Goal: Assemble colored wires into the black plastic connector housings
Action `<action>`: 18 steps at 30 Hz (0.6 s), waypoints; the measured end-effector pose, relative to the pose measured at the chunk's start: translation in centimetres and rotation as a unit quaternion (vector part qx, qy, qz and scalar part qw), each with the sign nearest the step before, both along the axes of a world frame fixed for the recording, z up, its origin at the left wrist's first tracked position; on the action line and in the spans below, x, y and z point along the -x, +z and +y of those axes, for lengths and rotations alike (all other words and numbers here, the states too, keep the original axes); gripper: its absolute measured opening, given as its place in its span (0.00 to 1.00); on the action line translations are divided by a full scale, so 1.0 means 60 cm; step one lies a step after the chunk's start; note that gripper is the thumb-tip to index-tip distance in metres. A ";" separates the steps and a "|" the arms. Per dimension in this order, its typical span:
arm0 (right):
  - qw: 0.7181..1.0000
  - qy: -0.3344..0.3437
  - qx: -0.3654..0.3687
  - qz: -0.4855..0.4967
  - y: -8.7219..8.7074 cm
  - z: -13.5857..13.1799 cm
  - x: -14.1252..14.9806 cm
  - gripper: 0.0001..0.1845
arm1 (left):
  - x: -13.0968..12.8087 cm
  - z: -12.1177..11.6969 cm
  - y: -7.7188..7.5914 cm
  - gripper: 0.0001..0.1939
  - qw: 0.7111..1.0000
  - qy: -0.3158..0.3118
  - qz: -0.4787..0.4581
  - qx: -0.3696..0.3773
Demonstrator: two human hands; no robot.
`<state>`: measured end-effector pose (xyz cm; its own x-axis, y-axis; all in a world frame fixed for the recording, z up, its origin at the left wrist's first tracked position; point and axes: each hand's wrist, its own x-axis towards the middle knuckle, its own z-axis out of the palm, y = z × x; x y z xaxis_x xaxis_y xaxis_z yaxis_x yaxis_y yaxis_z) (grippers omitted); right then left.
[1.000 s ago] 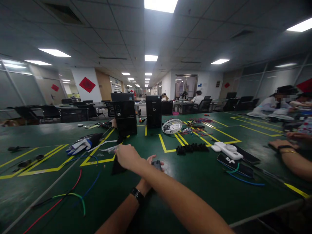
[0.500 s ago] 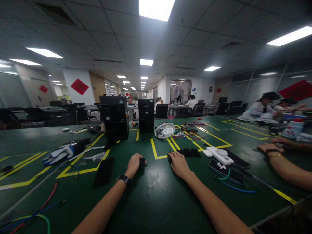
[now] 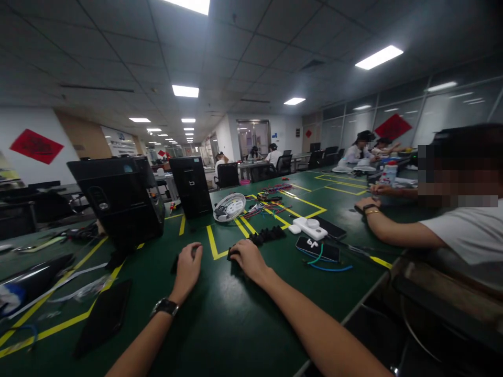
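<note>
Apparently to steady it, my neighbour's right hand curls over a black part, black pieces handily just beyond; the left hand, half-closed, grips a dark object.

Basket beyond the hands

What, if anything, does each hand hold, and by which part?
The left hand holds a small dark object, gripped part hidden; the right hand touches a black piece, hold unclear.
</note>
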<state>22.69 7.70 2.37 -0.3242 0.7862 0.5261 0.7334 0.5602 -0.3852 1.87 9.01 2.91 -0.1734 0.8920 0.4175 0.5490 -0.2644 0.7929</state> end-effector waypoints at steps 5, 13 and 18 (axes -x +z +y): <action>0.991 0.124 -0.047 0.025 0.021 -0.056 0.031 0.11 | -0.106 -0.064 -0.004 0.17 0.865 -0.198 -0.402 0.226; 0.998 0.043 -0.052 -0.009 0.042 -0.176 -0.147 0.16 | -0.062 -0.144 -0.027 0.17 0.812 -0.203 -0.487 0.249; 0.970 -0.178 0.046 -0.157 0.017 -0.163 -0.311 0.11 | -0.061 -0.154 -0.033 0.18 0.812 -0.240 -0.483 0.222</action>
<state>41.36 -2.07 3.39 -0.1565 0.9165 0.3681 0.9632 0.2240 -0.1482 5.51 -0.21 0.94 0.1831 0.9792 -0.0871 -0.4686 0.1648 0.8679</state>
